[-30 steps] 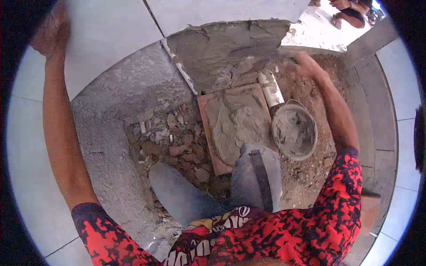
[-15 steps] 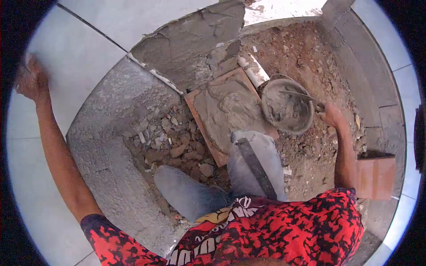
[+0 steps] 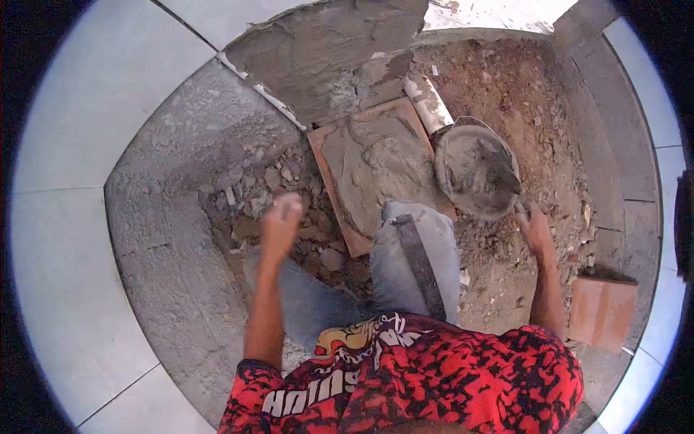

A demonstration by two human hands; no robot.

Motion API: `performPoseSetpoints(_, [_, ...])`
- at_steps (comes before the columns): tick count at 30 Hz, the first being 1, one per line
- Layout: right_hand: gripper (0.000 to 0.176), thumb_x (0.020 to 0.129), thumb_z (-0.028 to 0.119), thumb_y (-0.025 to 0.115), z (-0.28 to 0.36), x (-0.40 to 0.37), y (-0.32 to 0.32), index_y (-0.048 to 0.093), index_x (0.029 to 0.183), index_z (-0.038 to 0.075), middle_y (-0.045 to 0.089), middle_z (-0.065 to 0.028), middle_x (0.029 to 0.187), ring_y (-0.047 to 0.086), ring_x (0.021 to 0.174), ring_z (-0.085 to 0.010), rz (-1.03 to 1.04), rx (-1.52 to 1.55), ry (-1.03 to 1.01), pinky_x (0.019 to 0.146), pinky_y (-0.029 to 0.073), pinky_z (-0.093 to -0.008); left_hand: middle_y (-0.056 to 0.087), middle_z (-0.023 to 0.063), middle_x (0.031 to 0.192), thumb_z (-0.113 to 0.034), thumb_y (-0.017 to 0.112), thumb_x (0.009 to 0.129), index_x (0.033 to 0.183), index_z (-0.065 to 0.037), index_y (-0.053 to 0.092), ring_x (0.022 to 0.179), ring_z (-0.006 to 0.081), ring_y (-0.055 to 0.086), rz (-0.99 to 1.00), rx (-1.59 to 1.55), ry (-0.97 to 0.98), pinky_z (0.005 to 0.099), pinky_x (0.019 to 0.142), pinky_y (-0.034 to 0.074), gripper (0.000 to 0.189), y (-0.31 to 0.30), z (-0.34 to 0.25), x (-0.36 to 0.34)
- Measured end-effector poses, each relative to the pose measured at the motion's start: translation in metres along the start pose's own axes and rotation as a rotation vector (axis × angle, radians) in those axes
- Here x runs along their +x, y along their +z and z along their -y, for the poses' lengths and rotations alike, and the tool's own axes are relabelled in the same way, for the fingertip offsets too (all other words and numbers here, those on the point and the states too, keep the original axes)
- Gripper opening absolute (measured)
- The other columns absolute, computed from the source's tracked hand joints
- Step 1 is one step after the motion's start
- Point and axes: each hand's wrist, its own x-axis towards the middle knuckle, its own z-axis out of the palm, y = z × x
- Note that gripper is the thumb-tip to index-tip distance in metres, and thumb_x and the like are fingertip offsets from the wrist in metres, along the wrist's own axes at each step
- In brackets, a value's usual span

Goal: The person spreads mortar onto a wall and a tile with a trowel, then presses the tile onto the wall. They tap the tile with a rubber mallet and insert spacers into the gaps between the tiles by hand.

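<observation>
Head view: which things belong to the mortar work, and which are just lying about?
Likely in the job:
- bucket of mortar
- trowel in it, right hand beside
- terracotta tile, mortar spread on top

Apparently just lying about:
- broken rubble
- white pipe piece, possibly fixed
- reddish block, far right

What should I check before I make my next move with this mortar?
1. Bucket supply: ok, mortar inside.
2. Bucket within reach: ok, right hand is near its rim.
3. Slab coated to every edge: not ok, a strip along its left edge is bare.
4. Knee off the coating: cannot tell, it overlaps the slab in this view.
5. Left hand free: cannot tell, it's blurred over the rubble.
</observation>
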Motion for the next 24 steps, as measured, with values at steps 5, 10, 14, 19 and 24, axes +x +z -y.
performPoseSetpoints(5, [0.044, 0.081, 0.038, 0.051, 0.004, -0.016, 0.031, 0.054, 0.100, -0.001, 0.057, -0.0203, 0.099, 0.053, 0.095, -0.0336, -0.051, 0.264, 0.080, 0.085, 0.038, -0.0390, 0.059, 0.0169, 0.099, -0.030, 0.050, 0.084, 0.104, -0.003, 0.054, 0.096, 0.0309, 0.056, 0.379, -0.055, -0.046, 0.0362, 0.082, 0.042, 0.034, 0.086, 0.036, -0.032])
performPoseSetpoints(10, [0.039, 0.085, 0.035, 0.046, -0.032, 0.003, 0.061, 0.056, 0.096, -0.001, 0.059, -0.0175, 0.090, 0.055, 0.086, -0.0265, -0.072, 0.482, 0.071, 0.081, 0.040, -0.0349, 0.058, 0.0196, 0.099, -0.032, 0.050, 0.084, 0.105, -0.002, 0.054, 0.094, 0.0356, 0.055, 0.424, -0.154, -0.074, 0.0376, 0.081, 0.042, 0.038, 0.117, 0.054, -0.022])
performPoseSetpoints(14, [0.036, 0.086, 0.030, 0.045, -0.062, -0.020, 0.013, 0.057, 0.100, -0.001, 0.061, -0.0166, 0.095, 0.056, 0.087, -0.0282, 0.367, 0.544, 0.176, 0.080, 0.042, -0.0340, 0.058, 0.0181, 0.101, -0.039, 0.049, 0.084, 0.107, -0.002, 0.053, 0.096, 0.0317, 0.055, 0.375, -0.113, -0.122, 0.0377, 0.082, 0.041, 0.044, 0.122, 0.078, -0.026])
performPoseSetpoints(19, [0.040, 0.083, 0.033, 0.050, -0.065, -0.032, -0.062, 0.057, 0.098, -0.004, 0.061, -0.0199, 0.090, 0.058, 0.085, -0.0337, 0.231, -0.199, -0.264, 0.075, 0.045, -0.0385, 0.057, 0.0160, 0.103, -0.042, 0.047, 0.085, 0.109, -0.003, 0.052, 0.096, 0.0295, 0.054, 0.370, -0.238, -0.298, 0.0388, 0.082, 0.041, 0.046, 0.124, 0.082, -0.027])
performPoseSetpoints(24, [0.047, 0.084, 0.038, 0.048, 0.006, -0.028, -0.075, 0.049, 0.113, 0.001, 0.054, -0.0267, 0.103, 0.052, 0.097, -0.0401, 0.111, -0.491, 0.164, 0.082, 0.042, -0.0436, 0.057, 0.0140, 0.101, -0.044, 0.050, 0.082, 0.108, -0.004, 0.054, 0.094, 0.0270, 0.054, 0.375, -0.440, -0.358, 0.0377, 0.081, 0.041, 0.049, 0.154, 0.121, -0.021])
